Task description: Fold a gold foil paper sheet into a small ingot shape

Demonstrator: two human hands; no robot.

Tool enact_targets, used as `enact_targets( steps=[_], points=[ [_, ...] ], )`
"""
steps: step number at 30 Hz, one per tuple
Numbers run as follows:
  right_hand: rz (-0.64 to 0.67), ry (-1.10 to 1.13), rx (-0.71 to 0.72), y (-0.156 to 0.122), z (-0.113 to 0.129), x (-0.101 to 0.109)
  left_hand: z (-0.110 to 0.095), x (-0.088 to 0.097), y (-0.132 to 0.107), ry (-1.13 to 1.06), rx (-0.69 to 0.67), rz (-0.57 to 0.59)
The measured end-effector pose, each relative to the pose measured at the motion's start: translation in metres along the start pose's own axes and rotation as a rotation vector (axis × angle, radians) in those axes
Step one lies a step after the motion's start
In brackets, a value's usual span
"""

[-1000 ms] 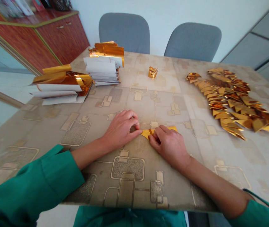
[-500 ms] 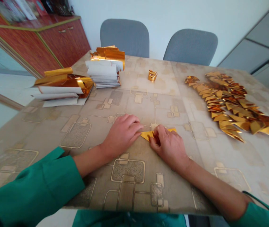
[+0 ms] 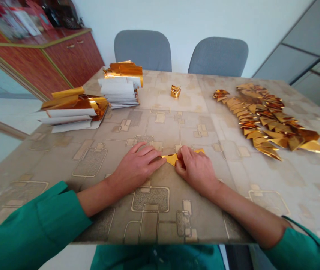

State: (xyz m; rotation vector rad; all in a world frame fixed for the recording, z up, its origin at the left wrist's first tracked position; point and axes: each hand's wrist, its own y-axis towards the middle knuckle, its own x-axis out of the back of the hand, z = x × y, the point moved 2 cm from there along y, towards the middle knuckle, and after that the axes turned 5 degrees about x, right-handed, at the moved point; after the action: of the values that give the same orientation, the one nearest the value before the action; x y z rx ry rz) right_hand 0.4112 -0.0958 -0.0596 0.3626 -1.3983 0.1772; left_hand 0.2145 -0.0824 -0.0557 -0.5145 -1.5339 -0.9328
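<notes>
The work surface is a table (image 3: 205, 221) with a beige vinyl cover printed in rounded rectangles, seen from the seated person's position. Two grey upholstered chairs (image 3: 143, 50) stand at the far edge against a pale wall, and a red-brown wooden cabinet (image 3: 75, 63) stands at far left. On the table, two stacks of white paper strips with gold foil (image 3: 119, 88) lie at left-centre, a small folded gold cluster (image 3: 176, 91) stands alone near the far edge, and a long overlapping band of gold foil triangles (image 3: 261, 120) lies at right.

A folded gold foil triangle (image 3: 172, 159) lies flat on the table between the hands. The right hand (image 3: 196, 170) is closed over it, its fingers (image 3: 184, 152) bent down in a pinch, with the foil's far corner showing beyond them. The left hand (image 3: 134, 168) lies open and low, its fingers extended toward the foil's left point; from this angle, contact appears likely but cannot be confirmed.

Compared with the earlier frame, the left fingers have flattened and spread from a curled position. The right hand's pinch on the foil is unchanged, and the whole scene sits slightly lower and further left in view.
</notes>
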Motion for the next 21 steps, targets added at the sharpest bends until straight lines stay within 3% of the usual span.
enact_targets(
  steps=[8,10,11,14,21],
  points=[
    [0.021,-0.040,0.004,0.000,0.003,-0.001,-0.007,0.005,-0.002,0.087,0.165,-0.107],
    [0.020,-0.054,0.005,0.000,0.003,-0.001,-0.018,0.004,0.002,0.002,0.043,-0.161],
    [0.024,-0.058,0.003,0.000,0.003,-0.001,-0.024,0.001,0.005,-0.046,-0.018,-0.135],
    [0.046,-0.057,-0.004,-0.001,0.002,-0.001,-0.034,-0.005,0.008,-0.137,-0.058,-0.163],
    [0.109,-0.058,0.054,-0.009,0.003,0.006,-0.033,-0.013,0.006,-0.156,-0.046,0.009]
  ],
)
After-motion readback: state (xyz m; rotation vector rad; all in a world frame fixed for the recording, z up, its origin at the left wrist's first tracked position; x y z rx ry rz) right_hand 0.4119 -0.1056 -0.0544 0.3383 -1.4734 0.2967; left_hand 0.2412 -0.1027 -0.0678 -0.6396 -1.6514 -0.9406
